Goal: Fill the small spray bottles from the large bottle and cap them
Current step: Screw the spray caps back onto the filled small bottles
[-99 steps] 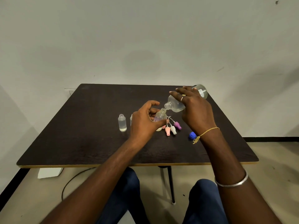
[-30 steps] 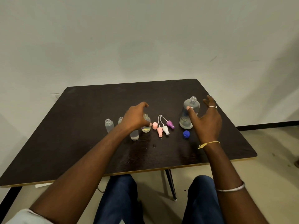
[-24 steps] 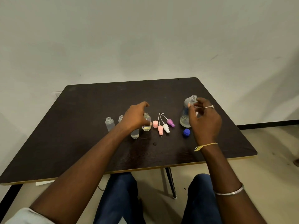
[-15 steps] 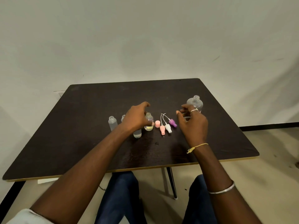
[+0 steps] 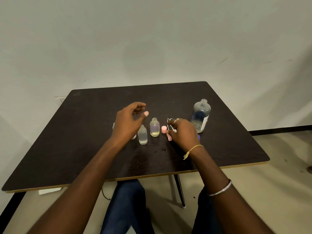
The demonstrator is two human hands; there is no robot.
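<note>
So the dark table (image 5: 81,132) is basically the whole stage here, and it looks slick, so I'd guess anything knocked over slides or rolls.

Biggest worry is the large bottle (image 5: 201,115). It stands upright at the far right with no lid on, just beyond the right hand (image 5: 184,133), and its blue cap (image 5: 199,136) lies on the table beside that hand. One careless pull-back of that arm and I reckon it tips and dumps its liquid.

The left hand (image 5: 128,123) hovers above the small bottles (image 5: 142,135), fingers loosely curled with nothing in them. It hangs right over the open necks, so a sloppy drop could clip one. The ones I can see are uncapped with liquid in them, including the yellowish bottle (image 5: 154,127), and at least one more sits mostly hidden behind the hand. They stand close together, so a domino spill is very possible.

The right hand is down on the spray tops (image 5: 169,137), fingers curled over them. I can't tell if it's actually pinching one. Their thin dip tubes lie close together, so lifting one might drag a neighbour or flick the loose pink cap (image 5: 164,129) away.

Also, there are a few droplets (image 5: 163,150) on the table in front of the bottles. Wet fingers plus tiny tops means slips.
</note>
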